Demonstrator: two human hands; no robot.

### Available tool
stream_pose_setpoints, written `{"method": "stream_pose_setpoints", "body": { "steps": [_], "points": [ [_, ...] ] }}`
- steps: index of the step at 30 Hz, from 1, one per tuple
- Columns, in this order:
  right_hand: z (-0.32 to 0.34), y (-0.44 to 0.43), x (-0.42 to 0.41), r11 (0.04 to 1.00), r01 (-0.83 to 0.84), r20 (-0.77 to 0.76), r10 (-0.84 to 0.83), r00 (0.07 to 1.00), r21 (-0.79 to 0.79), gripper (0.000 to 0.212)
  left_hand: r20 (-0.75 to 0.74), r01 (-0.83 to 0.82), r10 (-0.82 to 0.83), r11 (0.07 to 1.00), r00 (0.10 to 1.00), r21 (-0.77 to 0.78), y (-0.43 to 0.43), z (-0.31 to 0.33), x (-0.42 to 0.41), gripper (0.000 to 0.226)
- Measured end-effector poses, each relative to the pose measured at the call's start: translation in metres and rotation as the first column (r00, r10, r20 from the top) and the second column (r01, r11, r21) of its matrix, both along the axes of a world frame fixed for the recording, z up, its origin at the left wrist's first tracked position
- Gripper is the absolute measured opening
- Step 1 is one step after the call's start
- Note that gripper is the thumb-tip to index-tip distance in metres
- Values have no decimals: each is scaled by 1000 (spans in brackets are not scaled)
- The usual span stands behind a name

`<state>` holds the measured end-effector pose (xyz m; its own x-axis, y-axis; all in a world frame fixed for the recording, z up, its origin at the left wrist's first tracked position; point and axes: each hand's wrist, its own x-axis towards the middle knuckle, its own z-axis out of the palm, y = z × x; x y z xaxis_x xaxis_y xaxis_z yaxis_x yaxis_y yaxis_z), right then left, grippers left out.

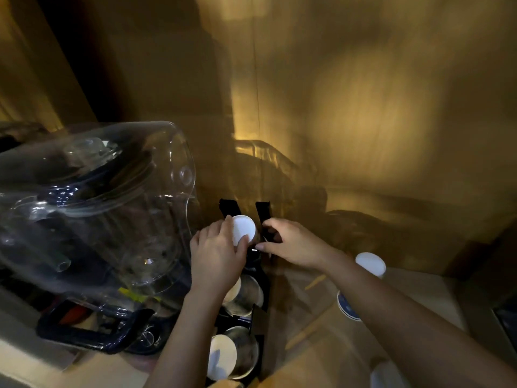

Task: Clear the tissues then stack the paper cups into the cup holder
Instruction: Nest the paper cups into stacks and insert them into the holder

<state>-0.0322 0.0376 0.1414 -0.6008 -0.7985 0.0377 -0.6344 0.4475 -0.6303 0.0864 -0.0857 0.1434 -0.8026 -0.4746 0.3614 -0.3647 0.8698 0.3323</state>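
Note:
A black cup holder (pixel 263 278) runs from the wall toward me in the dim middle of the view. My left hand (pixel 216 254) grips a white paper cup (pixel 242 229), base up, at the holder's far end. My right hand (pixel 293 243) is closed on the holder's black upright (pixel 262 212) beside that cup. Two more paper cups lie in the holder nearer me, one at the middle (pixel 246 296) and one at the near end (pixel 233 355). Another cup (pixel 363 278) stands upside down on the counter to the right. No tissue is visible.
A large clear plastic dome (pixel 92 208) over dark dishes on a blue-rimmed rack (pixel 84 329) crowds the holder's left side. A yellowish wall stands right behind. The pale counter (pixel 313 365) extends to the right; a dark object (pixel 506 317) sits at the right edge.

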Motion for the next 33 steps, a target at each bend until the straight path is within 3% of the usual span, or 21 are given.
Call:
{"method": "stream_pose_setpoints", "body": {
  "steps": [2,4,8,13,16,18,21,23,26,31,33],
  "points": [
    [3,15,0,998,18,16,-17,1000,-64,50,-104,21,-19,1000,994,21,16,11,1,50],
    [4,35,0,990,58,25,-55,998,-130,41,-239,117,-81,983,968,140,39,20,1,48],
    [-3,88,6,957,183,84,-167,982,-227,28,-365,364,-213,833,906,418,90,14,-1,44],
    [-35,165,30,886,393,144,-368,919,-245,54,-269,450,-363,654,892,608,141,-30,-13,32],
    [-55,203,50,834,506,152,-483,863,-220,36,-238,461,-432,539,870,705,162,-59,-22,21],
    [-65,223,64,784,587,183,-559,809,-201,48,-218,460,-470,495,855,737,174,-82,-26,20],
    [-89,247,79,766,642,261,-612,746,-38,89,-123,366,-495,429,860,826,194,-113,-26,22],
    [-106,255,90,750,660,346,-633,693,50,104,-35,259,-511,376,859,890,209,-129,-23,26],
    [-130,255,106,737,675,314,-650,692,39,98,59,136,-542,314,839,940,221,-150,-16,22],
    [-150,245,121,666,732,356,-654,667,-146,73,262,-127,-555,270,789,954,219,-173,1,28],
    [-150,241,121,657,734,367,-649,667,-172,70,287,-227,-522,178,803,958,218,-176,8,26]
  ]
}}
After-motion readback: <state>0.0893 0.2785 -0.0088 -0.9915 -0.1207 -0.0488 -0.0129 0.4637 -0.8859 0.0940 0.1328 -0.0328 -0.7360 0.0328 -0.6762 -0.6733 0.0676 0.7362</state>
